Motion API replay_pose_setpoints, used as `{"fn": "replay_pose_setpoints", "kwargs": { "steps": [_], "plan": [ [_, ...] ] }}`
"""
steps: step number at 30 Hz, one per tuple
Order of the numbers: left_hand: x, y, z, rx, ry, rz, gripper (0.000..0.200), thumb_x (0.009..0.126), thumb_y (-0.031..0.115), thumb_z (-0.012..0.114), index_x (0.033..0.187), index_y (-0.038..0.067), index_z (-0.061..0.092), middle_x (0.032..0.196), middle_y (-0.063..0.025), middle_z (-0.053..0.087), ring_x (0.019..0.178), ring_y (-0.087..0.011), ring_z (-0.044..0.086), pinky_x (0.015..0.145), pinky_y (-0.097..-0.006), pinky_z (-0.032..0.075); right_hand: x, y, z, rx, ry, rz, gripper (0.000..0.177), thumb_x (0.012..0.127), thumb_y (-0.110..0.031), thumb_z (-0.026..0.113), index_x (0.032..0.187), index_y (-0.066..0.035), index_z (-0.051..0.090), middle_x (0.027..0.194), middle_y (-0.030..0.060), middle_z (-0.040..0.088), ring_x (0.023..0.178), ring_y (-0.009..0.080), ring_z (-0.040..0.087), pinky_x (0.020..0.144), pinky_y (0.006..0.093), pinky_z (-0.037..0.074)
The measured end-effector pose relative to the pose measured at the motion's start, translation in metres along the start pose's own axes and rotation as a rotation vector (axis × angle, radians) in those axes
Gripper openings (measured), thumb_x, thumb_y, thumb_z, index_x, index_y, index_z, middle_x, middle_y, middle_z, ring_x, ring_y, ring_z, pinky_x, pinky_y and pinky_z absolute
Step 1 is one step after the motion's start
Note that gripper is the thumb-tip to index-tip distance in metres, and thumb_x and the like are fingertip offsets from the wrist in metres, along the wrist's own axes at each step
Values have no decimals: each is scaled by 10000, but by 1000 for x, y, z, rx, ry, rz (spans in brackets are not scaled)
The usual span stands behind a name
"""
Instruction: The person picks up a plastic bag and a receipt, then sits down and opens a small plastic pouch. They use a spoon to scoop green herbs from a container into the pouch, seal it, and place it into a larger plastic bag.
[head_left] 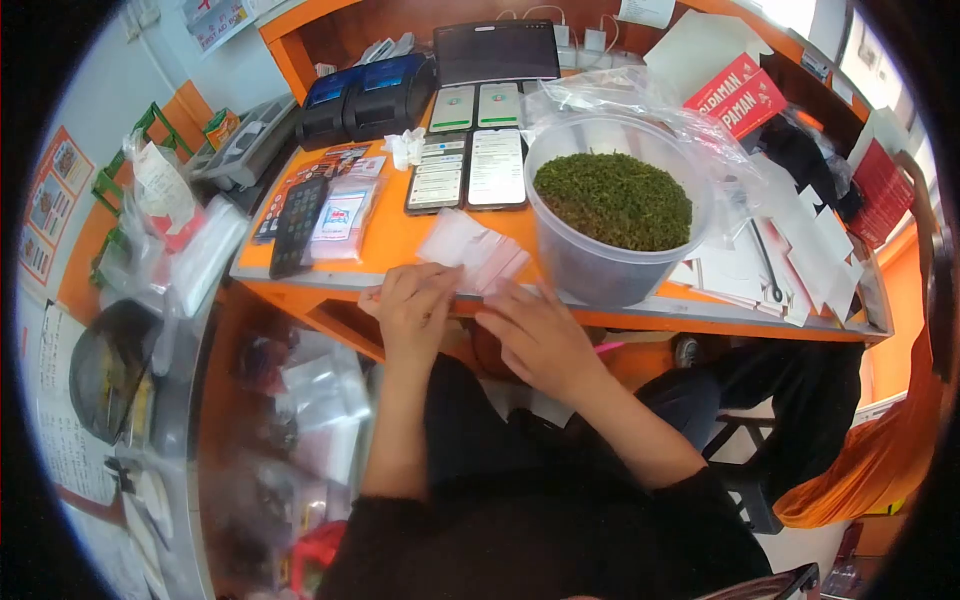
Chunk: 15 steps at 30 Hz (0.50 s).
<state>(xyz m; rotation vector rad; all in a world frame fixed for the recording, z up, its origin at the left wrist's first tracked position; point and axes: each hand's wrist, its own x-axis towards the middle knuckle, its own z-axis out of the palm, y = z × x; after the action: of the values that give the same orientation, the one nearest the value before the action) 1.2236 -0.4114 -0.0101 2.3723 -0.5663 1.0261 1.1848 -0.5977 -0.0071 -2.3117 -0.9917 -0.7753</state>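
A loose stack of small clear plastic bags (478,250) with pinkish edges lies at the front edge of the orange table. My left hand (412,305) is at the near left corner of the stack, its bent fingers closed on a bag edge. To the right, my right hand (542,338) has its fingers stretched and a little apart, the tips touching the bags' lower right side. Just beyond it stands a clear round tub (610,275) holding a heap of green, crumbly plant material (615,200) like dried moss or herb. The undersides of both hands are hidden.
Left of the bags lie a black phone (298,228) and a packet with a printed label (340,222). Several lit phones (496,170) and a tablet (496,52) are behind. White card pieces (745,265) cover the right side; another person's leg (790,390) is below.
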Motion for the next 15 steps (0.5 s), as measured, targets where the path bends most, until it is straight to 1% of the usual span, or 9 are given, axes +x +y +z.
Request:
{"fn": "replay_pose_setpoints", "kwargs": {
  "steps": [1,3,5,6,8,9,11,13,15],
  "plan": [
    [-1,-1,-2,33,78,-43,244,710,31,657,924,142,691,891,26,628,872,-145,555,811,-368,256,0,-2,-1,-65,-65,103,398,732,-59,585,1125,-67,528,1195,118,511,1178,298,474,998,470,375],
    [-5,3,-7,66,162,-76,229,729,22,647,928,127,689,881,6,628,849,-151,559,813,-356,269,-7,4,-5,-24,-22,69,405,734,-65,588,1134,-67,525,1195,122,506,1184,298,466,999,470,370],
    [-12,13,-19,-29,354,-97,131,808,52,611,924,71,670,915,-48,620,859,-179,563,782,-319,388,-14,5,-11,15,25,34,412,736,-70,591,1142,-68,522,1195,126,501,1190,297,459,1000,469,365],
    [-16,21,-25,-30,356,-91,131,808,52,611,924,71,670,915,-48,620,859,-179,563,782,-319,388,-18,-1,-18,234,66,77,384,757,-62,587,1135,-59,525,1189,128,502,1180,285,466,987,452,375],
    [-23,42,-40,-558,184,-296,113,854,64,582,941,19,639,896,-75,620,781,-153,570,699,-281,445,-16,-10,-32,455,110,125,356,778,-54,584,1129,-50,527,1183,129,503,1170,273,473,974,435,384],
    [-23,49,-48,-560,176,-296,113,854,64,582,941,19,639,896,-75,620,781,-153,570,699,-281,445,-14,-15,-42,579,176,233,328,795,-63,594,1116,-39,534,1139,125,518,1108,254,510,922,398,415],
    [-22,61,-60,-696,-389,-481,119,839,70,614,942,17,640,849,-104,652,751,-166,618,640,-267,463,-16,-21,-57,698,248,360,301,812,-73,603,1104,-28,541,1095,121,533,1046,236,547,871,360,447],
    [-20,67,-55,-725,-474,-381,138,831,76,631,953,11,632,850,-101,657,746,-155,622,650,-264,472,-24,-15,-72,1007,-131,458,221,821,-83,619,1028,-23,567,945,97,563,857,188,596,736,297,476],
    [-18,73,-50,-757,-554,-272,162,824,83,647,964,5,624,850,-99,662,741,-144,627,659,-262,480,-34,-11,-77,904,-200,462,179,826,-92,619,984,-26,569,887,86,564,785,179,594,683,289,471]
  ]
}}
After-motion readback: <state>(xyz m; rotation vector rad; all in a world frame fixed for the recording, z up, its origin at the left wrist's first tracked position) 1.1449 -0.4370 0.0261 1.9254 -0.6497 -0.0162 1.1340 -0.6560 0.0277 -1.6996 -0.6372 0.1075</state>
